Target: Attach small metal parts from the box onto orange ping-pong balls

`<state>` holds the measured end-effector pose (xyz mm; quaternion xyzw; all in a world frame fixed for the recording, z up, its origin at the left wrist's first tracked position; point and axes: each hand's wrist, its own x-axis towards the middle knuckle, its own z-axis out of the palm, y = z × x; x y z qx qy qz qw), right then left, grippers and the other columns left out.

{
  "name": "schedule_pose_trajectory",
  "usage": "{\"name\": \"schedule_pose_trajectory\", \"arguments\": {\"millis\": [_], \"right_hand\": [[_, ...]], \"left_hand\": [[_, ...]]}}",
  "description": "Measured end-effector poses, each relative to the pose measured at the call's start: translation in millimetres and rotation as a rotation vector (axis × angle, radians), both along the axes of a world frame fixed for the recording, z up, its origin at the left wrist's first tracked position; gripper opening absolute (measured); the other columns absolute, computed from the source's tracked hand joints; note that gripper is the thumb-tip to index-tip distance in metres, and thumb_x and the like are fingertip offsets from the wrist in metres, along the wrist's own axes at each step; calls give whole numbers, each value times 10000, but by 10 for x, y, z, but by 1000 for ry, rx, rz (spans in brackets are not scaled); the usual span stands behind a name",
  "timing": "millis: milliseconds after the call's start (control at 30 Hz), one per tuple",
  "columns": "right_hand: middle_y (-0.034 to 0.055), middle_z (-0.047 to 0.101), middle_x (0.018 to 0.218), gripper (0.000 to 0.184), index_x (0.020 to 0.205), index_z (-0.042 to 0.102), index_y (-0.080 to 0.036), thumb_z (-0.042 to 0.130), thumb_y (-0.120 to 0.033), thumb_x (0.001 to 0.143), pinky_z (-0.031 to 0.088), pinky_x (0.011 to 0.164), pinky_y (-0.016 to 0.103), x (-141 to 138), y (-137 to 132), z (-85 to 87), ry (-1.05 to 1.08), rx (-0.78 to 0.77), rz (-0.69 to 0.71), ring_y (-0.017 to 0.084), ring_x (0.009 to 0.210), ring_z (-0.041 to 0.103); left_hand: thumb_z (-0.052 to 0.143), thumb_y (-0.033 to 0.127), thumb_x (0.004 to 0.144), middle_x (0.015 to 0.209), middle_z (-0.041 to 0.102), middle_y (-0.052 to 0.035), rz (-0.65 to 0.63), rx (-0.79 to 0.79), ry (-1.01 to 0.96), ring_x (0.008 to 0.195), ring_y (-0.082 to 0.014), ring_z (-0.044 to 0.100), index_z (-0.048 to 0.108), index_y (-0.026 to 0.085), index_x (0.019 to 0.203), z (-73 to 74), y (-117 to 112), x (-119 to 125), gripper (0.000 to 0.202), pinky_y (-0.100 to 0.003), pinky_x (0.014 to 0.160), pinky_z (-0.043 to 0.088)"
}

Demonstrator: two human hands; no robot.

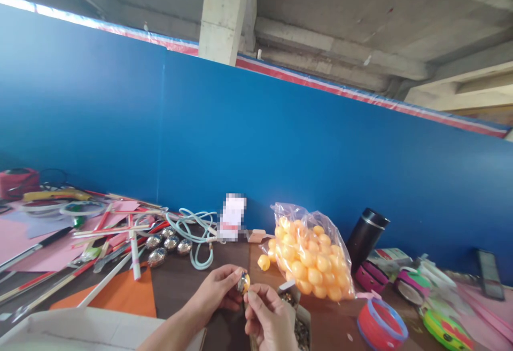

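My left hand (216, 289) pinches a small orange ball (243, 282) that looks partly covered with shiny silver bits. My right hand (269, 319) is closed in a pinch just below and right of the ball, its fingertips pressed together on something too small to make out. Under my right hand stands a small open box (301, 321) of dark glittery pieces. Behind it a clear plastic bag (310, 252) is full of orange balls, with one loose orange ball (263, 262) beside it on the brown table (188, 287).
Several silver-covered balls (168, 244) lie left of centre near a pale green cord (196, 233). Sticks, pens and pink and orange paper (116, 295) crowd the left. A black cup (365, 236), tape rolls (380, 327) and a phone (489, 273) sit right. A blue wall stands behind.
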<state>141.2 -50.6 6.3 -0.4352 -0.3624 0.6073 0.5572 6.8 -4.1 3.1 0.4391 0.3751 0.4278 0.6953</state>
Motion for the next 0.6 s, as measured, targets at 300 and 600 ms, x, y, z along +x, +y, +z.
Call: {"name": "schedule_pose_trajectory", "arguments": {"millis": [300,600], "right_hand": [[-50,600,565,340,750,562,-144,725,-408,611,353,285,115,12,29,-92,21,23,-3,-7,319,404],[-88,512,428,305,702,534,-162,715,-397,630,284,308,103,29,60,-124,105,-24,44,-11,304,357]], "left_hand": [[573,486,718,626,619,-14,-55,28,10,506,-82,575,613,130,847,72,-39,5,381,-176,468,471],[581,495,705,606,623,-15,-50,33,29,490,-88,578,614,125,831,80,-48,7,392,-187,466,480]]}}
